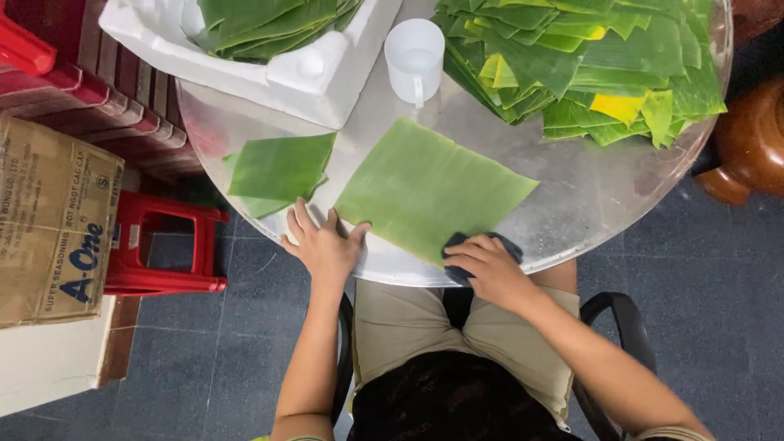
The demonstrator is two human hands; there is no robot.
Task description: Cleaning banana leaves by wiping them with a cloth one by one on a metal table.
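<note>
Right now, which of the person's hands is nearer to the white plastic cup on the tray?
Left. The left hand lies below the white cup, slightly to its left; the right hand, holding a dark cloth, sits lower still and further away.

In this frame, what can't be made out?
Head view only:
- Dark cloth: mostly covered by the right hand.
- White foam box: top cut off by the frame edge, bottom hidden by leaves.
- Leaf pile: runs past the top edge; count unclear.
- White cup: contents not visible.
- Left hand rests flat at the corner of the big leaf; palm side hidden.
</note>
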